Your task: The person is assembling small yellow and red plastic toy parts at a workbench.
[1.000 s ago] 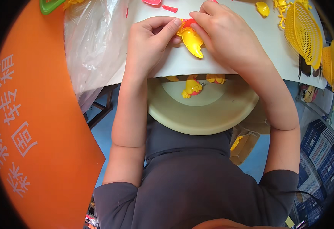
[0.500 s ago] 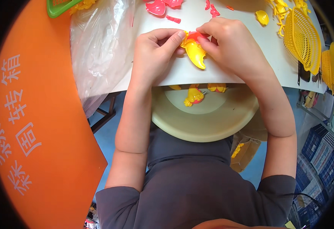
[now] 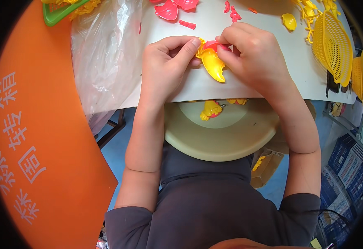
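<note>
Over the front of the white table, my left hand pinches the left edge of a curved yellow plastic toy part. A pinkish-red plastic piece sits at the upper end of the yellow part, touching it. My right hand is closed, thumb and fingers on the red piece's right side; the fingertips partly cover it. The yellow part's tapered end points down toward me. Below the table edge a beige basin rests at my lap, holding yellow-and-red toy pieces.
Loose red pieces and a yellow shell piece lie farther back on the white table. Yellow perforated baskets stand at right. Clear plastic bag, orange box and green tray are at left.
The view has shifted slightly, so the table and basin sit lower in the picture. Both hands keep hold of the joined parts, whose yellow part is turned a little.
</note>
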Demonstrator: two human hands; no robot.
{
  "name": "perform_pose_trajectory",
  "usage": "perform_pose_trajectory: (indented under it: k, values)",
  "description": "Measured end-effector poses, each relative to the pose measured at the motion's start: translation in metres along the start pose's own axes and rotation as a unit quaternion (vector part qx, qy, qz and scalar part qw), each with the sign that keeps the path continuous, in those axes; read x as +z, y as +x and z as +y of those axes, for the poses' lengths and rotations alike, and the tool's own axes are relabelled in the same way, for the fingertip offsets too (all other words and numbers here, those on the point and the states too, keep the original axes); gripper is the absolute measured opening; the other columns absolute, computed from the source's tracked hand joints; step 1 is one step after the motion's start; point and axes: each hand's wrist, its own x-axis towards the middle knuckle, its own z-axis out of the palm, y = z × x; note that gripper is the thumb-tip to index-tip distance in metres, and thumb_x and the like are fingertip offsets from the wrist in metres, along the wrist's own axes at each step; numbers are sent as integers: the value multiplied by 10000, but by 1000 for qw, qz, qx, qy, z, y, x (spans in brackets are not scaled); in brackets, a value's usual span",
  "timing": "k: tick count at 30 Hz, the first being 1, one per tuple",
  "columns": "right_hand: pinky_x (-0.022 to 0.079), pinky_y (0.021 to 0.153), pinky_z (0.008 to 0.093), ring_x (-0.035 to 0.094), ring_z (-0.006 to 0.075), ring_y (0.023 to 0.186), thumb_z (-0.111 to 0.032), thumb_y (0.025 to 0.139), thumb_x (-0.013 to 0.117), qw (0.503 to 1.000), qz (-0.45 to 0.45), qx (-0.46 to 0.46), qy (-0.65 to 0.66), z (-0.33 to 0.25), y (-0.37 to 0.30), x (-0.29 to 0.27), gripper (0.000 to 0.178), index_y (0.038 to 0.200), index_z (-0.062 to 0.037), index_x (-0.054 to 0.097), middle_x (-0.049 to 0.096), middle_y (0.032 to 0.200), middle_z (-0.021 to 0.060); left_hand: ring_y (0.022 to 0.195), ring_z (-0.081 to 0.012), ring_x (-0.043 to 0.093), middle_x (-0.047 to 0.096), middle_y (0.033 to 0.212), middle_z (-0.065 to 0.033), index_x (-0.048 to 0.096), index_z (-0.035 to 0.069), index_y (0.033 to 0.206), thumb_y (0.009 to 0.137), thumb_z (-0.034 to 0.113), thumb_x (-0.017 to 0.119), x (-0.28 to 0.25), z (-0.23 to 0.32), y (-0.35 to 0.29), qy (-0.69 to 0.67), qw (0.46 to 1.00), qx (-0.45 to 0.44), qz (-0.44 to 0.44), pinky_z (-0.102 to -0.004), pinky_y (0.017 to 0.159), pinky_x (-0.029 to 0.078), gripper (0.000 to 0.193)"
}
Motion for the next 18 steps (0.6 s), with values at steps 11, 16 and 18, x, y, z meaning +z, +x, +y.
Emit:
perform_pose_trajectory:
  k: [11, 16, 18]
  values:
    - [483, 524, 312, 602, 213, 584, 1, 730, 748, 996, 20, -76, 30, 6, -4, 8, 147, 774, -18, 609, 591, 708, 75, 694, -97, 662, 716, 826, -93, 703, -89, 1011, 936, 138, 682, 1, -2, 1, 17, 1000, 12, 4, -221, 649, 533, 240]
    - [470, 512, 318, 588, 223, 580, 15, 725, 745, 997, 48, -49, 32, 9, -3, 6, 166, 760, -25, 588, 570, 697, 72, 694, -95, 664, 716, 822, -91, 705, -86, 1002, 940, 141, 675, 4, 0, 0, 30, 999, 15, 21, -215, 640, 526, 237]
    - [502, 553, 362, 602, 272, 635, -57, 741, 715, 997, 24, -70, 0, 9, -1, 5, 160, 762, -49, 557, 539, 708, 87, 696, -96, 666, 716, 822, -90, 705, -85, 998, 941, 141, 673, 4, 0, 0, 33, 999, 14, 25, -214, 639, 525, 236]
